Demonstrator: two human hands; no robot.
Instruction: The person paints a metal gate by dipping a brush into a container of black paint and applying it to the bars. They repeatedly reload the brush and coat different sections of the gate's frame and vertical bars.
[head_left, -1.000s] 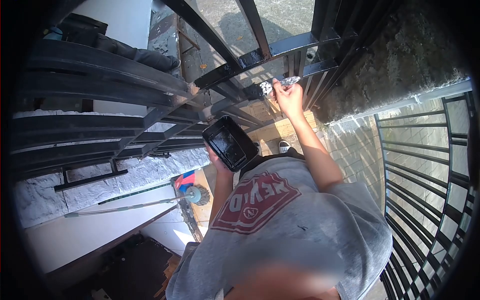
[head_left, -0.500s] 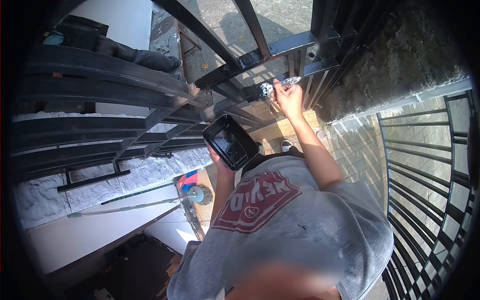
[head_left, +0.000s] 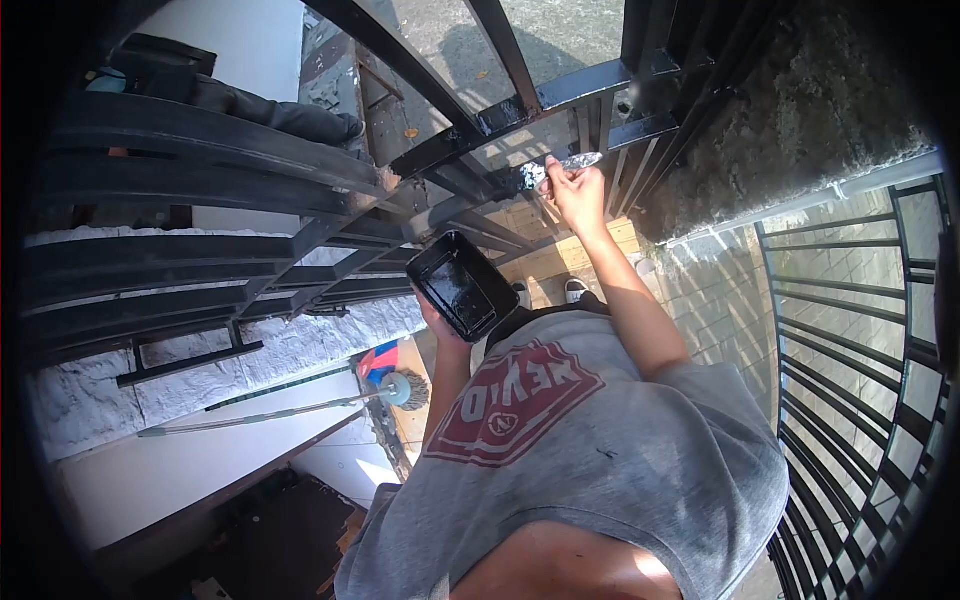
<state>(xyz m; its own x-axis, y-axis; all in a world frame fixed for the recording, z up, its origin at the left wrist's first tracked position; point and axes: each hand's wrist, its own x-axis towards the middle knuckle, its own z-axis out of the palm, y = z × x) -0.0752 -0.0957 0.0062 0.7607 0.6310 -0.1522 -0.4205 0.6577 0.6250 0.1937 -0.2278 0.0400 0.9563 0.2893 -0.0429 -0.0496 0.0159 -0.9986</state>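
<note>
My left hand (head_left: 438, 318) grips the side of a black plastic tray (head_left: 500, 288), which is tilted and has wet, glossy black paint inside. With bent fingers, my right hand (head_left: 578, 197) pinches a paintbrush whose handle (head_left: 582, 161) looks wrapped in silver foil. The brush's head end lies against a lower bar of the black metal railing (head_left: 585, 84); its bristles are hard to make out. Fresh-looking shine shows on parts of the bars, and a bare rusty spot (head_left: 388, 179) sits at a joint to the left.
A long-handled mop or brush (head_left: 402, 390) leans at lower left beside white-painted stonework (head_left: 300, 350). Dark trousers (head_left: 275, 117) hang or lie beyond the left bars. A rough wall (head_left: 790, 140) rises at right, with another barred fence (head_left: 840, 330) below. Wooden boards (head_left: 545, 262) lie near my feet.
Hardly anything differs. The tray has shifted very slightly, and the brush stays at nearly the same place on the bar.
</note>
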